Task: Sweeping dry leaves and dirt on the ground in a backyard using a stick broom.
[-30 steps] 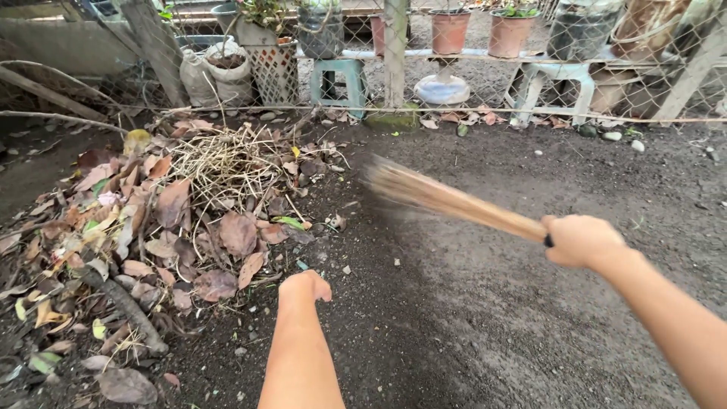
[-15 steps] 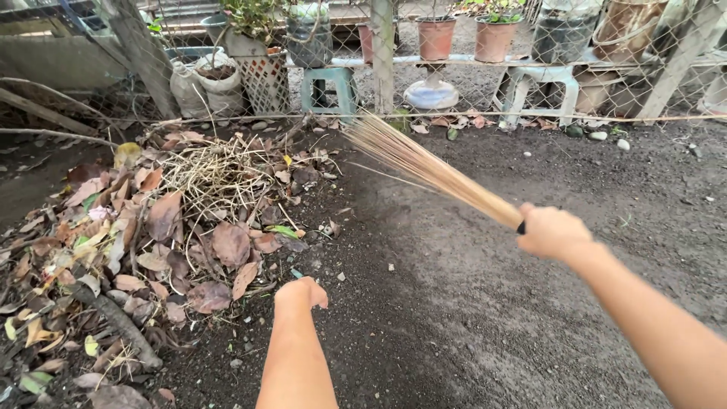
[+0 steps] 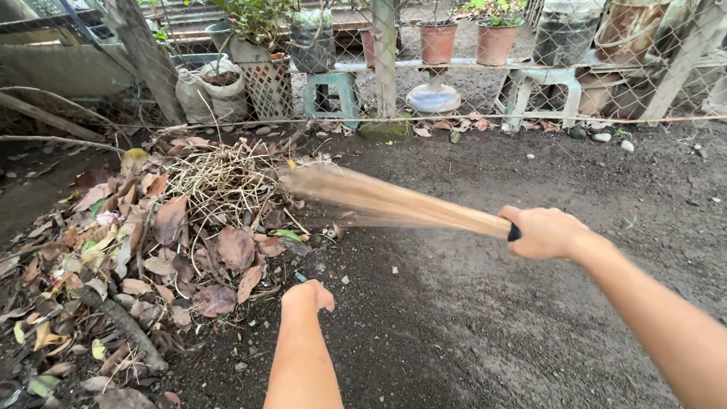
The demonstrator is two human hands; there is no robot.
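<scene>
over bare dark soil we see our right hand wrapped tight around the handle end of a stick broom, whose pale bristles stretch out to the left, blurred, with the tips near a heap of dry leaves and twigs. our left hand hangs low in the middle, holding nothing; its fingers look loosely curled, though we cannot tell for sure from this angle. behind the heap runs a wire fence, with terracotta pots on a bench and a green stool beyond it.
</scene>
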